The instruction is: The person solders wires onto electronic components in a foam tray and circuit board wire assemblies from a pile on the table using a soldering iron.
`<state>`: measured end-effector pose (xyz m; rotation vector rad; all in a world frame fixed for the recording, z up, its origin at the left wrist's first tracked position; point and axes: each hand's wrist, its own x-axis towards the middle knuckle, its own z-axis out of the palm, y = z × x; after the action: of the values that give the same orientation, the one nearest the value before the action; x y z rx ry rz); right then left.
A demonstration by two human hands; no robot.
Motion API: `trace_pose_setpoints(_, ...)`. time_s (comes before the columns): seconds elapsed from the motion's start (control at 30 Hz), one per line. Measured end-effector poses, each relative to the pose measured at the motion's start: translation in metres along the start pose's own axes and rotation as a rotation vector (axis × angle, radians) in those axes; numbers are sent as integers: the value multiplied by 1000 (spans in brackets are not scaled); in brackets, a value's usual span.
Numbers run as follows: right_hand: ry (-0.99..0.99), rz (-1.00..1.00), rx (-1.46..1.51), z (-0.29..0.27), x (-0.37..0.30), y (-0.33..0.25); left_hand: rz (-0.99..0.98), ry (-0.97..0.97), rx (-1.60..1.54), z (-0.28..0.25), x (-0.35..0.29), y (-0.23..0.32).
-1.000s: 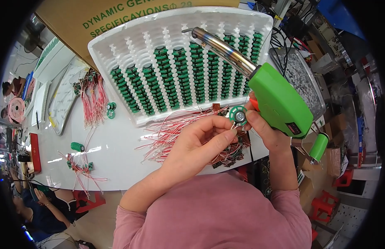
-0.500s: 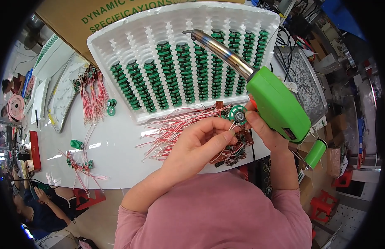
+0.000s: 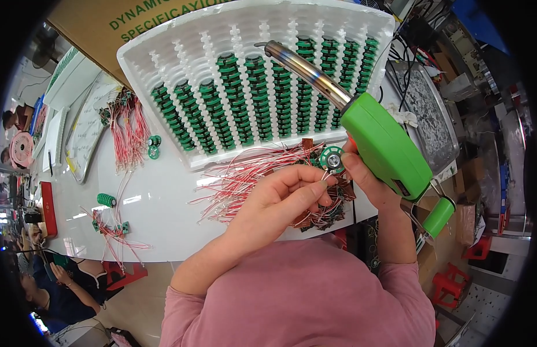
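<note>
My right hand (image 3: 372, 179) is closed round a green soldering gun (image 3: 387, 144), its metal barrel pointing up and left over the foam tray. Beside that thumb is a small round speaker (image 3: 332, 159) with a green rim and a silver centre; whether the thumb presses on it I cannot tell. My left hand (image 3: 280, 194) pinches thin wires (image 3: 325, 175) at the lower edge of the speaker. Underneath both hands lies a heap of red and white wires (image 3: 239, 179) with small circuit boards, partly hidden by my fingers.
A white foam tray (image 3: 164, 55) holds rows of green-rimmed speakers, with a cardboard box (image 3: 83, 29) behind it. To the left lie another wire bundle (image 3: 129, 136), a short speaker stack (image 3: 107, 200) and a red box (image 3: 48, 209). A grey tray (image 3: 427, 104) stands right; another person (image 3: 63, 289) sits lower left.
The view has shifted very slightly. Both hands, the soldering gun and the speaker keep nearly the same positions, with the left hand still pinching the wires.
</note>
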<state>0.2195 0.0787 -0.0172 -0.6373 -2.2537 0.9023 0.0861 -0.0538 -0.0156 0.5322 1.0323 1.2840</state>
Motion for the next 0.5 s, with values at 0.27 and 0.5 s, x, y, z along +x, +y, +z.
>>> trace_pose_setpoints(0.27,8,34,67,-1,-2,3,2,-37,-25,0,5,-5)
trace_pose_setpoints(0.5,10,110,136,-3,-2,8,-14,-45,-51,2,7,-3)
